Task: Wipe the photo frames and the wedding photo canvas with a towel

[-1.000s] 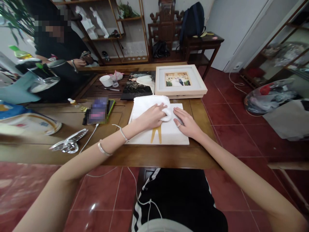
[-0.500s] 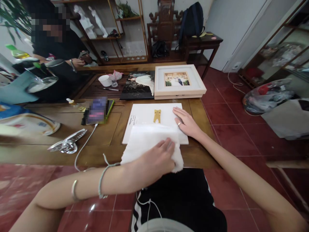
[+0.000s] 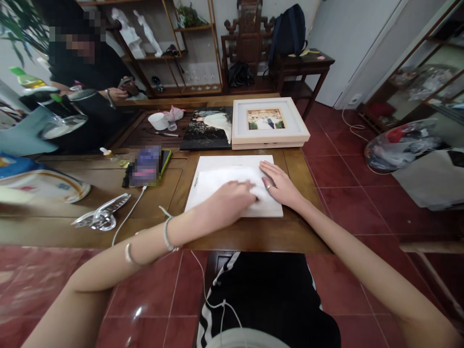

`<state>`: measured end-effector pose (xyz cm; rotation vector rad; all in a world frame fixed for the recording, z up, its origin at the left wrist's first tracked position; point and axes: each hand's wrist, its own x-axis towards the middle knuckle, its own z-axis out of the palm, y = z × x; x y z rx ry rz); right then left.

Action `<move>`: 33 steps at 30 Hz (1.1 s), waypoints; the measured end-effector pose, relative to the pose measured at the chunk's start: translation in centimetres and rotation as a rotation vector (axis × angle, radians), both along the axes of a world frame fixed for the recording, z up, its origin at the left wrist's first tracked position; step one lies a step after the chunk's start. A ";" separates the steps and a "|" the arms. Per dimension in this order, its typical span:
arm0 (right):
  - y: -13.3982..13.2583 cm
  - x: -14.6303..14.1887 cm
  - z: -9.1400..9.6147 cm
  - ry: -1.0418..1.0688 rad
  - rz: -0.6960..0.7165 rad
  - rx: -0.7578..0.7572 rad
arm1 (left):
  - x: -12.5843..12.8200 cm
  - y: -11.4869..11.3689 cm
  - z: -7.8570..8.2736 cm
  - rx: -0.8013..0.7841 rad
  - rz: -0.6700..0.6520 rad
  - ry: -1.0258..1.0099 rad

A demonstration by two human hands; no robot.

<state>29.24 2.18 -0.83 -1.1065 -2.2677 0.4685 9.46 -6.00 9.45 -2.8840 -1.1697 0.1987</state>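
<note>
A white board (image 3: 232,161) lies on the wooden table in front of me, with small dark print along its left side. My left hand (image 3: 230,200), blurred by motion, is closed on a white cloth (image 3: 216,180) spread over the middle of the board. The yellow bear-shaped piece on the board is hidden beneath cloth and hand. My right hand (image 3: 278,183), a ring on one finger, rests flat with fingers stretched out on the board's right edge.
A pale framed picture (image 3: 241,135) and a dark photo panel (image 3: 206,128) lie behind the board. Leftward are a phone (image 3: 147,166) on a cable, a clear hair claw (image 3: 103,212) and a white cup (image 3: 158,121). Across the table sits another person (image 3: 108,72).
My left hand has pushed the cloth forward, away from my lap and up the board, covering the yellow bear-shaped piece. My right hand has stayed in place.
</note>
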 end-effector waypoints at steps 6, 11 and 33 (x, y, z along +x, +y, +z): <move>0.0 0.1 -0.1 -0.013 0.004 0.005 | -1.6 6.8 -2.3 0.085 0.092 -0.127; 0.0 0.1 -0.1 -0.013 0.012 -0.003 | -2.4 7.2 -3.2 0.048 0.079 -0.169; -0.1 -0.1 0.2 -0.030 -0.009 0.001 | -2.1 -3.7 -1.7 0.019 -0.055 -0.123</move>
